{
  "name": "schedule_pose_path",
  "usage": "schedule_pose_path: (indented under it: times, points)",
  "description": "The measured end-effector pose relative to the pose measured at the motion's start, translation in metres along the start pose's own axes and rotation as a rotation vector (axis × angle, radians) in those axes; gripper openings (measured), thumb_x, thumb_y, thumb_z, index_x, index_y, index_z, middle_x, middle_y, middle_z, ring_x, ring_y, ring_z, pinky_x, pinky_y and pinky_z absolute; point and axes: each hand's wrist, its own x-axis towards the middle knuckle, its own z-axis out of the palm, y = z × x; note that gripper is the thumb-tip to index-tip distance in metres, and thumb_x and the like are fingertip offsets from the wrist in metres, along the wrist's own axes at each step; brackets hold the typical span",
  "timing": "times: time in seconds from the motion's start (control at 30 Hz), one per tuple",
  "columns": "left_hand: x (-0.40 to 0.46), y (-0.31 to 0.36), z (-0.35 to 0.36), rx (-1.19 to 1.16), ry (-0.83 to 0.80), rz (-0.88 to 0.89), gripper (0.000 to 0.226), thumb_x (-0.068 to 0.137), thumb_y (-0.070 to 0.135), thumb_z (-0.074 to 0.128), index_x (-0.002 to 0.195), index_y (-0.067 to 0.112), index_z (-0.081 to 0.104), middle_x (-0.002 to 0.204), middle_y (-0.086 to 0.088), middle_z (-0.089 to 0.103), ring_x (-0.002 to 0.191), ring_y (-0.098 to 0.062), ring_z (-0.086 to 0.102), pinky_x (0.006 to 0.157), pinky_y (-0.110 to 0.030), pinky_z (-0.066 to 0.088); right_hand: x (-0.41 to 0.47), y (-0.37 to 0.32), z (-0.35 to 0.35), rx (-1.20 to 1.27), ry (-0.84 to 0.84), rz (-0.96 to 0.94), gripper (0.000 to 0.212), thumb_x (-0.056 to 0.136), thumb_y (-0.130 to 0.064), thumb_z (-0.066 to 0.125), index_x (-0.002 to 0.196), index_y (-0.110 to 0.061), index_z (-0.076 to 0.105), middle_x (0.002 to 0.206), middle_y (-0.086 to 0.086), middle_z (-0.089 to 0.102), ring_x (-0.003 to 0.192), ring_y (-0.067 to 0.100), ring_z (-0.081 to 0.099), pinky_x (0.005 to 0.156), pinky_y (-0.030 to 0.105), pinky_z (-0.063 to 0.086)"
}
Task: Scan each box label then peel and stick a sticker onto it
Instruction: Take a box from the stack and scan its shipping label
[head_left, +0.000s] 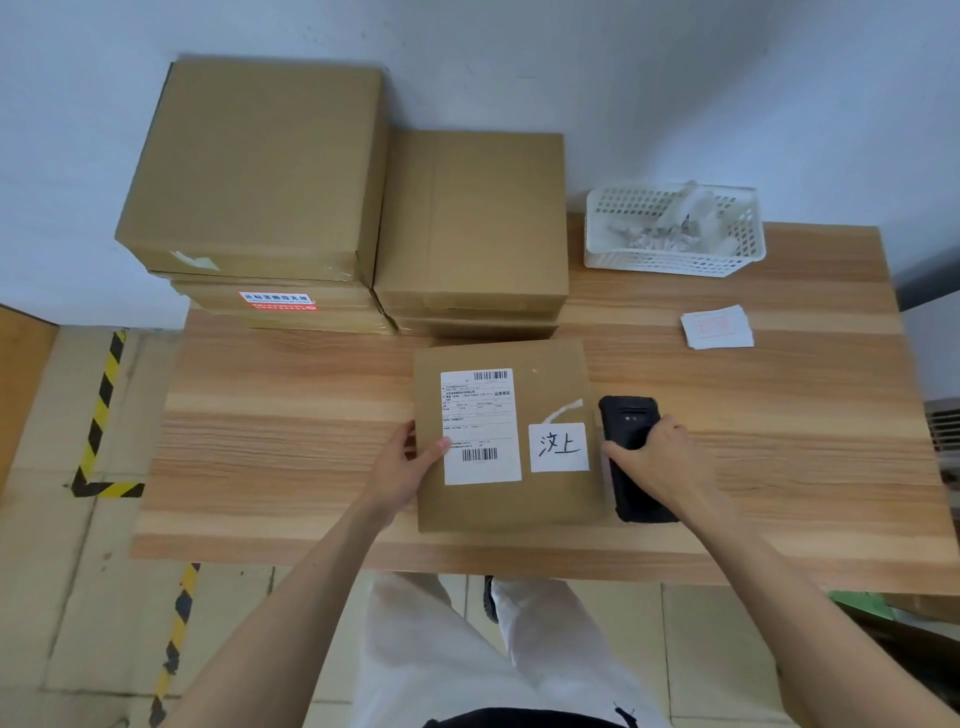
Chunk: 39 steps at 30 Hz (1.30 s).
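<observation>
Both hands frame the box on the table: left hand pinches its left edge, thumb on the shipping label; right hand wraps the black scanner touching the box's right edge. I'd lift the scanner, aim at a barcode, hold the box flat. Sticker sheets lie beyond the box, to the right; basket farther still.

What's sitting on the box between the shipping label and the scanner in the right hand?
In the head view, a white sticker with handwritten characters lies between the shipping label and the scanner, with a torn white strip just above it on the box.
</observation>
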Motion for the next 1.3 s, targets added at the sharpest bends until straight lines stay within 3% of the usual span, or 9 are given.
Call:
schedule_pose_path:
  times: [0.17, 0.33, 0.5, 0.63, 0.73, 0.87, 1.03, 1.17, 1.3]
  points:
    - [0.000, -0.002, 0.000, 0.017, -0.005, 0.013, 0.051, 0.094, 0.034, 0.071, 0.140, 0.024, 0.052, 0.117, 0.016, 0.065, 0.112, -0.011, 0.063, 0.076, -0.017, 0.050, 0.021, 0.017, 0.038, -0.039, 0.053, -0.018, 0.077, 0.082, -0.063, 0.066, 0.113, 0.006, 0.050, 0.107, 0.020, 0.060, 0.094, 0.033, 0.060, 0.076, 0.041, 0.053]
    - [0.001, 0.001, -0.002, 0.099, -0.014, 0.081, 0.061, 0.096, 0.031, 0.069, 0.149, 0.032, 0.039, 0.126, 0.011, 0.065, 0.106, 0.000, 0.063, 0.076, -0.013, 0.050, 0.027, 0.016, 0.063, -0.069, 0.054, -0.012, 0.078, 0.081, -0.065, 0.068, 0.112, 0.005, 0.051, 0.105, 0.019, 0.059, 0.092, 0.032, 0.062, 0.072, 0.037, 0.049]
    - [0.000, 0.008, -0.012, 0.215, 0.021, 0.101, 0.058, 0.095, 0.031, 0.071, 0.142, 0.039, 0.038, 0.116, 0.021, 0.062, 0.102, 0.000, 0.062, 0.070, -0.008, 0.048, 0.030, 0.018, 0.072, -0.050, 0.008, 0.027, 0.083, 0.078, -0.062, 0.074, 0.119, 0.004, 0.046, 0.112, 0.020, 0.058, 0.099, 0.037, 0.062, 0.075, 0.041, 0.050]
    - [-0.002, 0.025, -0.017, 0.540, 0.155, 0.174, 0.069, 0.090, 0.042, 0.072, 0.148, 0.025, 0.038, 0.134, 0.002, 0.053, 0.118, -0.019, 0.053, 0.093, -0.040, 0.049, 0.038, 0.019, 0.048, -0.122, -0.061, -0.016, 0.080, 0.083, -0.069, 0.063, 0.119, 0.002, 0.055, 0.114, 0.017, 0.061, 0.102, 0.033, 0.063, 0.075, 0.036, 0.048]
    - [-0.002, 0.058, -0.004, 0.796, 0.211, 0.342, 0.050, 0.096, 0.040, 0.062, 0.137, 0.014, 0.047, 0.131, -0.006, 0.055, 0.120, -0.026, 0.050, 0.097, -0.041, 0.043, 0.046, 0.019, 0.017, -0.118, -0.056, -0.123, 0.058, 0.094, -0.056, 0.057, 0.118, -0.002, 0.057, 0.117, 0.016, 0.057, 0.107, 0.033, 0.056, 0.080, 0.040, 0.046]
    - [0.011, 0.106, 0.049, 0.976, 0.074, 0.552, 0.036, 0.101, 0.040, 0.054, 0.127, 0.016, 0.055, 0.127, -0.002, 0.058, 0.118, -0.024, 0.051, 0.098, -0.036, 0.038, 0.062, 0.028, -0.027, -0.128, 0.030, -0.235, 0.042, 0.100, -0.039, 0.055, 0.126, -0.006, 0.057, 0.122, 0.014, 0.056, 0.110, 0.033, 0.056, 0.081, 0.040, 0.046]
    - [0.032, 0.162, 0.152, 1.080, -0.118, 0.688, 0.040, 0.101, 0.044, 0.054, 0.129, 0.016, 0.059, 0.125, -0.001, 0.062, 0.118, -0.022, 0.052, 0.100, -0.039, 0.043, 0.101, 0.061, -0.073, -0.084, 0.095, -0.270, 0.036, 0.102, -0.034, 0.055, 0.130, -0.010, 0.055, 0.128, 0.012, 0.054, 0.104, 0.031, 0.060, 0.070, 0.033, 0.037]
    - [0.056, 0.191, 0.229, 1.071, -0.168, 0.635, 0.038, 0.099, 0.043, 0.058, 0.126, 0.016, 0.060, 0.123, -0.002, 0.064, 0.116, -0.024, 0.058, 0.090, -0.038, 0.047, 0.148, 0.096, -0.094, -0.086, 0.117, -0.286, 0.033, 0.100, -0.033, 0.056, 0.126, -0.013, 0.058, 0.122, 0.011, 0.058, 0.104, 0.032, 0.060, 0.072, 0.036, 0.041]
    - [0.083, 0.204, 0.294, 1.033, -0.200, 0.504, 0.037, 0.098, 0.040, 0.060, 0.128, 0.018, 0.059, 0.126, -0.002, 0.062, 0.118, -0.024, 0.056, 0.090, -0.038, 0.049, 0.193, 0.128, -0.100, -0.016, 0.071, -0.316, 0.030, 0.098, -0.032, 0.059, 0.123, -0.016, 0.059, 0.121, 0.009, 0.057, 0.103, 0.031, 0.060, 0.077, 0.038, 0.047]
